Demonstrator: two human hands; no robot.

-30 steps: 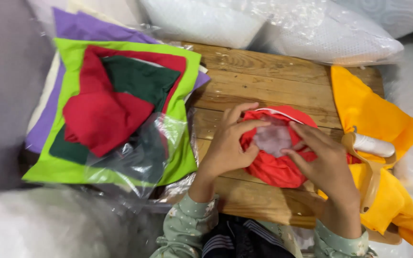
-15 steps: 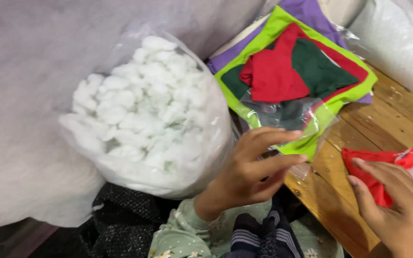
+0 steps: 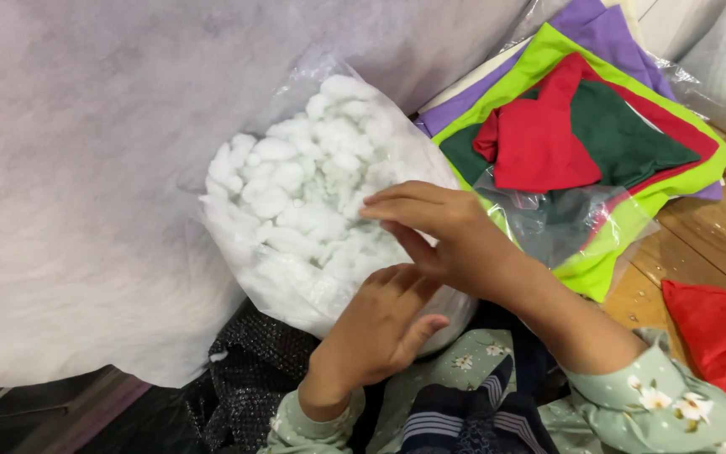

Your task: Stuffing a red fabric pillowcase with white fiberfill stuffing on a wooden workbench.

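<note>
On the clear bag [image 3: 296, 92] of white stuffing [image 3: 313, 210], lower centre: left hand [image 3: 376, 328], fingers flat against the bag's near side, gripping nothing. Right hand [image 3: 443, 231], reaching across, fingers spread open over the stuffing, nothing held. Behind: grey-white sheet [image 3: 86, 168]. Right: stacked felt [image 3: 581, 126], green, red, purple, part-bagged; wooden table [image 3: 716, 235]; red cloth [image 3: 724, 336].

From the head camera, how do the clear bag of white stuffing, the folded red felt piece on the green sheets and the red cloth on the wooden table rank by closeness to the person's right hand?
From the right hand:
1. Clear bag of white stuffing, touched, to its left.
2. Folded red felt piece, up and right, on the stack.
3. Red cloth, far right, at the picture's edge.
</note>
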